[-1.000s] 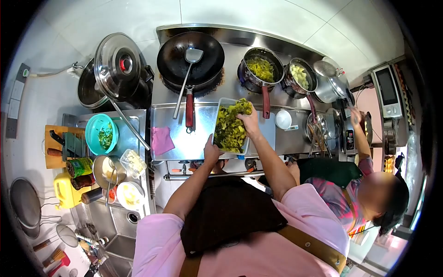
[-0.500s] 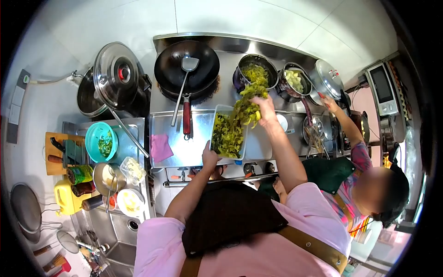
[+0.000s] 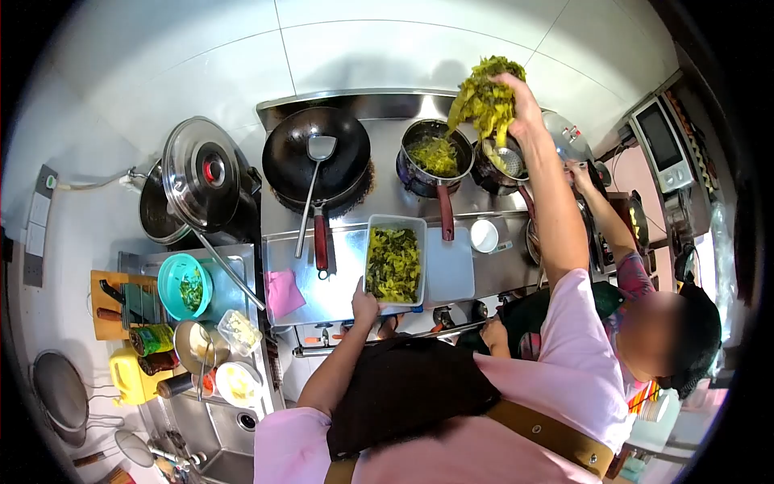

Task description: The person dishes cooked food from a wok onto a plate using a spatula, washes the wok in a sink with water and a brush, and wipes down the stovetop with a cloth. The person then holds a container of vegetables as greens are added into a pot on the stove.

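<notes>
My right hand (image 3: 522,105) is raised over the back of the stove, closed on a large clump of green leafy vegetables (image 3: 486,95). Leaves dangle above the pot (image 3: 436,154) with greens in it and the pot beside it, where a perforated ladle (image 3: 509,161) sits. My left hand (image 3: 367,304) grips the near left corner of a clear rectangular container (image 3: 422,266), which holds more chopped greens (image 3: 393,264) and rests on the steel counter.
A wok (image 3: 282,153) with a spatula stands at left on the stove. A co-worker's hand (image 3: 579,176) is at right. White cup (image 3: 484,235), pink cloth (image 3: 282,293), teal basin (image 3: 171,278), large lidded pot (image 3: 201,173) and sink (image 3: 230,452) surround the counter.
My right hand has risen up and to the right with the clump, away from the container. The perforated ladle now shows in the right pot. The view has shifted slightly.
</notes>
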A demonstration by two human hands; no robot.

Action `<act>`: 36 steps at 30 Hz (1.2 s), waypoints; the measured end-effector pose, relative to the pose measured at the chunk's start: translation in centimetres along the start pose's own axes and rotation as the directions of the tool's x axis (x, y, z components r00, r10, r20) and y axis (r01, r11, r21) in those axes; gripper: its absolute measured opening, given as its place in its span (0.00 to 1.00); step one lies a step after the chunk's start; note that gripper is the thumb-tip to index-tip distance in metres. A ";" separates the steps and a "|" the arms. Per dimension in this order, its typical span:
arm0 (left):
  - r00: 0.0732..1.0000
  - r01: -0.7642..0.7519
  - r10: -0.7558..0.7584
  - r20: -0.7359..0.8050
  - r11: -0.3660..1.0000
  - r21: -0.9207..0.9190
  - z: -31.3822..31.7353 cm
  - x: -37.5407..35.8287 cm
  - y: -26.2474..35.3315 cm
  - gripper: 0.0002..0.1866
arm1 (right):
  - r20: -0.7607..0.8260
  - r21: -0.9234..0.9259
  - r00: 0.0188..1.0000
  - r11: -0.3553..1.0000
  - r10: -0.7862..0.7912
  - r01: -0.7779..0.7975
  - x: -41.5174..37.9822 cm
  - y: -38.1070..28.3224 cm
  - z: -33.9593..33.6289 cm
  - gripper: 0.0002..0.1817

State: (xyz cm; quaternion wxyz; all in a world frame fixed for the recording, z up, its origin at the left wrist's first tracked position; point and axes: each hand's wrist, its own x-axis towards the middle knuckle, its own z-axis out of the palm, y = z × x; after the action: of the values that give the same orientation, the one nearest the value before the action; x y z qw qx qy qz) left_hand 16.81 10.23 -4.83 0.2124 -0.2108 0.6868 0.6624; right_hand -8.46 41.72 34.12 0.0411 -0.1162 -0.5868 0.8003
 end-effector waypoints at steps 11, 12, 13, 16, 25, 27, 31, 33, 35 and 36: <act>1.000 -0.022 0.022 0.003 0.994 0.111 0.0 -0.6 1.7 0.34 | -0.203 -0.006 0.974 0.994 0.104 -0.107 11.9 8.8 -5.6 0.28; 1.000 -0.026 0.026 0.002 0.992 0.120 0.0 -0.6 1.7 0.34 | -0.237 -0.062 0.971 0.997 0.031 -0.046 12.9 11.2 -6.2 0.23; 1.000 -0.028 0.028 0.001 0.991 0.128 0.0 -0.6 1.7 0.34 | -0.265 -0.120 0.963 0.993 -0.043 0.011 14.5 14.9 -7.5 0.18; 0.994 -0.102 0.105 0.000 0.971 0.216 -0.1 0.1 0.4 0.33 | -0.066 -0.369 0.997 0.929 -0.042 0.014 14.0 20.2 -9.0 0.28; 0.991 -0.134 0.136 -0.005 0.977 0.168 0.2 -0.3 1.0 0.33 | -0.038 -0.940 0.914 0.324 -0.404 0.104 14.0 19.0 -10.1 0.14; 0.990 -0.139 0.139 0.007 0.982 0.127 -0.1 0.7 -0.6 0.33 | -0.062 -0.943 0.800 0.298 -0.596 0.149 13.0 19.8 -9.4 0.13; 0.942 -0.327 0.333 0.044 0.879 0.348 -1.1 1.7 -3.6 0.33 | 0.224 -0.967 0.973 0.107 -0.065 0.230 12.0 24.0 -11.3 0.13; 0.956 -0.287 0.289 0.039 0.908 0.304 -0.8 2.6 -3.7 0.33 | -0.006 -0.871 0.891 0.441 -0.453 0.219 10.6 22.9 -11.6 0.12; 0.994 -0.104 0.096 0.049 0.973 0.207 -0.8 1.7 -2.5 0.33 | -0.291 -0.774 0.784 0.617 -0.549 0.144 7.4 22.2 -13.1 0.11; 0.996 -0.085 0.078 0.050 0.980 0.180 -0.6 1.7 -1.7 0.34 | -0.386 -0.777 0.754 0.628 -0.532 0.044 6.3 23.4 -15.0 0.12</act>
State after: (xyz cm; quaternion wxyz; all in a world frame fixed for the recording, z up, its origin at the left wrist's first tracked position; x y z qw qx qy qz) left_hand 16.43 9.59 -7.19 0.2181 -0.1479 0.7479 0.6093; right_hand -9.36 49.75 6.75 0.3048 -0.2610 -0.8223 0.4034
